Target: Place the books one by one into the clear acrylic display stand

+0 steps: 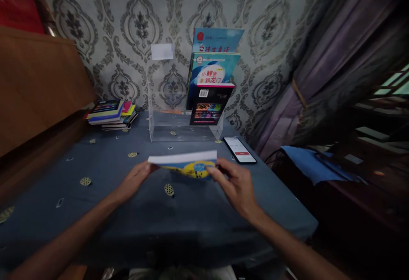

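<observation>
A thin book (191, 167) with a blue and yellow cover is held above the table, its white page edges facing up. My left hand (137, 175) grips its left end, fingers partly hidden behind it. At the right end, my right hand (234, 182) pinches the book between thumb and fingers. Beyond it stands a clear acrylic rack (182, 132). On the rack's right side, a black book (212, 104), a teal book (214, 69) and a light blue book (220, 38) rise in tiers.
A stack of books (113, 114) lies at the back left, beside a brown wooden cabinet (41, 84). A phone (240, 150) with a lit screen rests right of the rack. The dark blue tablecloth (105, 220) covers the table; a purple curtain (284, 101) hangs at right.
</observation>
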`<move>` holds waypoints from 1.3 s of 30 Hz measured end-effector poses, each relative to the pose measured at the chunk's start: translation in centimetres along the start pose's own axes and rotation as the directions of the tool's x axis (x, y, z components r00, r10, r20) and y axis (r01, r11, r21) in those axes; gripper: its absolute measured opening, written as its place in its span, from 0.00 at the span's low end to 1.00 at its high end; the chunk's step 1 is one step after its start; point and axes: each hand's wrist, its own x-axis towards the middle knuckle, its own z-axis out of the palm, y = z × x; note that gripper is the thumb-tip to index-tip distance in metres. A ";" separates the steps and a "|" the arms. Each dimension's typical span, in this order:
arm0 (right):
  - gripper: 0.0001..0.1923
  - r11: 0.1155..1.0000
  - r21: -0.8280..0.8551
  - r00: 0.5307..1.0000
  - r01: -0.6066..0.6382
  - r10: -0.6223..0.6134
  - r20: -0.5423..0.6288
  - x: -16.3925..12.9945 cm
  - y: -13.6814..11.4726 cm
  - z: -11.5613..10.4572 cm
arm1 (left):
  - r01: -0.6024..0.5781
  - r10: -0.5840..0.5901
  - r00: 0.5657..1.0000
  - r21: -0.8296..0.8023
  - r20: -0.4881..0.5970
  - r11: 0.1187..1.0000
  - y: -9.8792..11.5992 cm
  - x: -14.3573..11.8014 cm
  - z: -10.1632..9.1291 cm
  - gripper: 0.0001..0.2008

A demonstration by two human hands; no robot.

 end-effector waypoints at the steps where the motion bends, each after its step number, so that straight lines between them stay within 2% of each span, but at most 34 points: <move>1: 0.21 0.998 0.044 0.998 -0.054 0.055 -0.010 1.3 0.3 0.2 | 0.009 -0.011 0.999 -0.064 -0.039 0.998 0.3 0.9 0.1 0.29; 5: 0.27 0.946 0.232 0.974 -0.227 0.222 0.047 5.9 2.4 0.9 | 0.040 -0.080 0.990 -0.322 -0.113 0.946 1.2 5.0 0.5 0.28; 7: 0.29 0.884 0.318 0.939 -0.343 0.315 0.137 7.5 4.1 1.6 | 0.110 -0.162 0.983 -0.438 -0.085 0.892 0.8 6.4 0.7 0.29; 9: 0.32 0.824 0.333 0.887 -0.458 0.402 0.227 8.3 6.0 2.5 | 0.189 -0.238 0.971 -0.505 -0.032 0.842 -0.2 7.2 1.0 0.29; 12: 0.35 0.804 0.237 0.831 -0.545 0.480 0.281 8.3 9.1 4.4 | 0.272 -0.292 0.956 -0.463 0.030 0.843 -2.7 7.6 1.5 0.29; 15: 0.33 0.828 0.123 0.821 -0.547 0.503 0.269 7.8 11.6 5.7 | 0.310 -0.316 0.948 -0.305 0.030 0.901 -5.1 8.1 1.5 0.27; 19: 0.24 0.879 -0.054 0.851 -0.474 0.473 0.227 7.6 13.6 5.7 | 0.294 -0.304 0.951 -0.127 -0.062 0.947 -7.0 8.9 0.4 0.18; 23: 0.15 0.904 -0.168 0.887 -0.394 0.421 0.187 7.7 13.9 5.3 | 0.208 -0.199 0.973 0.070 -0.119 0.976 -6.9 9.9 0.3 0.07; 25: 0.13 0.944 -0.186 0.927 -0.271 0.308 0.213 7.5 13.4 5.8 | 0.126 -0.103 0.989 0.226 -0.110 0.966 -6.5 10.3 0.9 0.07; 27: 0.15 0.985 -0.159 0.947 -0.074 0.119 0.298 7.2 13.0 6.7 | 0.025 0.000 0.998 0.425 -0.058 0.905 -6.3 10.7 1.8 0.10; 29: 0.19 0.989 -0.113 0.917 0.096 -0.044 0.396 6.8 12.8 7.7 | -0.060 0.066 0.998 0.601 0.012 0.797 -6.3 10.8 2.6 0.13; 31: 0.21 0.982 -0.101 0.877 0.162 -0.096 0.471 6.5 13.0 8.5 | -0.113 0.097 0.993 0.696 0.061 0.709 -6.5 10.7 3.1 0.13; 35: 0.23 0.977 -0.118 0.835 0.179 -0.088 0.544 6.2 13.9 9.2 | -0.202 0.175 0.978 0.752 0.116 0.628 -6.9 10.2 3.2 0.14; 39: 0.23 0.984 -0.091 0.834 0.155 -0.080 0.546 6.1 14.4 9.3 | -0.212 0.178 0.976 0.758 0.128 0.617 -7.0 10.0 3.1 0.15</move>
